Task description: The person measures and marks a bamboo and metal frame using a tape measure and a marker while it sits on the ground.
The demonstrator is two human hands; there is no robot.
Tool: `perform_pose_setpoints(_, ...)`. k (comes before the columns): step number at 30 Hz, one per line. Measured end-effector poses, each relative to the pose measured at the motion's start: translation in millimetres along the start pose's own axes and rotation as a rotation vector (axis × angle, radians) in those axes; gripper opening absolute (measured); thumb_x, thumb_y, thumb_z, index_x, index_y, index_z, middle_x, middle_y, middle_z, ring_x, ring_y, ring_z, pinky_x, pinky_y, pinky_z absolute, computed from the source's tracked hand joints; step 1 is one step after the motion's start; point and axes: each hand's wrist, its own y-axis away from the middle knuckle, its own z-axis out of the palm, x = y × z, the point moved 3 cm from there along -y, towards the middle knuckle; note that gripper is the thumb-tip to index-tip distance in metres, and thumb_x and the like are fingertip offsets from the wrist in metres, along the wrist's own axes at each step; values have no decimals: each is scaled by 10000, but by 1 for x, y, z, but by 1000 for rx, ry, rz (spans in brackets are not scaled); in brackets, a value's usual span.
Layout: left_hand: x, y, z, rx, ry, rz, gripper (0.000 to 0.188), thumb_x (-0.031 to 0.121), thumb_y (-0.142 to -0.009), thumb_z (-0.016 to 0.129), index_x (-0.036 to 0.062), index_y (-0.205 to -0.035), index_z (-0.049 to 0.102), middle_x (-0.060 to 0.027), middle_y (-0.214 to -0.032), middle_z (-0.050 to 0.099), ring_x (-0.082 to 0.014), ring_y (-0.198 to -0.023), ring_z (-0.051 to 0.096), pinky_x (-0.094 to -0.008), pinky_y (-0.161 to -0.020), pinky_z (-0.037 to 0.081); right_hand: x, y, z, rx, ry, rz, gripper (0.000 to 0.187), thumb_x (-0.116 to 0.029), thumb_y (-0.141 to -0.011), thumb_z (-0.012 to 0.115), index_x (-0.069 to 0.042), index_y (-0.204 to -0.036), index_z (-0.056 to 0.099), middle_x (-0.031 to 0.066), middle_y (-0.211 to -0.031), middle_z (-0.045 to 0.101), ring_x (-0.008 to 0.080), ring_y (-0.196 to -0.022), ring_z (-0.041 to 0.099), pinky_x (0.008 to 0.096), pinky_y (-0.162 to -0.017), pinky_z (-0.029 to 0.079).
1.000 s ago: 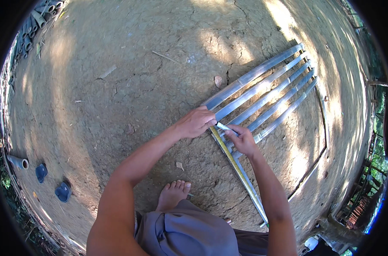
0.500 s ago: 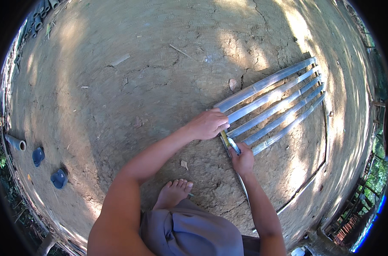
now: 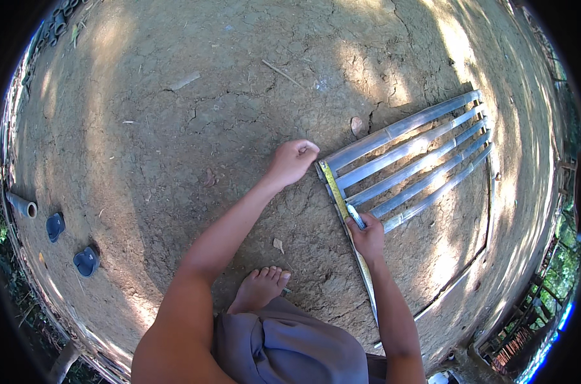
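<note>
A frame of split-bamboo slats [image 3: 405,153] lies on the ground to the right. Along its near-left crosspiece runs a yellow measuring tape [image 3: 331,182]. My right hand [image 3: 368,238] is closed round a white and light-blue marker pen [image 3: 355,216], its thumb beside the tape. The tape continues below it toward my right forearm. My left hand [image 3: 293,162] hovers just left of the frame's corner and the tape's end, apart from both. Its fingers are curled in, and nothing shows in them.
Long thin strips [image 3: 453,281] extend from the frame toward me. My bare foot [image 3: 259,289] stands at the near middle. Two dark sandals [image 3: 86,261] and a bamboo tube [image 3: 23,205] lie at the left. A dry leaf [image 3: 356,125] rests beside the frame on cracked earth.
My left hand has let go of the tape and frame corner and moved up and left, uncovering the tape's end. My right hand keeps the pen, nearly in place.
</note>
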Motion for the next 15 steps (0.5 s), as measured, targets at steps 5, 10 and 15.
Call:
perform_pose_setpoints(5,4,6,14,95,-282,150,271,271,-864,737,58,-1030,761,-164,-964,718,-275,-832,696,-377,-766,532,-9,2,2,1,-9,35,219,-243,-861,746,-41,-946,729,131,-838,650,316,-766,638,384,-702,492)
perform_pose_setpoints(10,4,-1,14,120,-359,69,247,243,-874,730,58,-1034,766,-171,-925,733,-263,-802,708,-368,-741,531,-17,4,2,20,-36,86,235,-274,-867,738,-62,-968,733,133,-874,668,325,-818,660,398,-720,508)
perform_pose_setpoints(15,4,-12,27,58,-429,137,279,274,-889,682,52,-1041,759,-204,-947,728,-318,-899,721,-375,-785,530,0,34,-51,98,-100,-54,279,-290,-883,706,-94,-1082,712,152,-953,687,350,-874,671,435,-769,536)
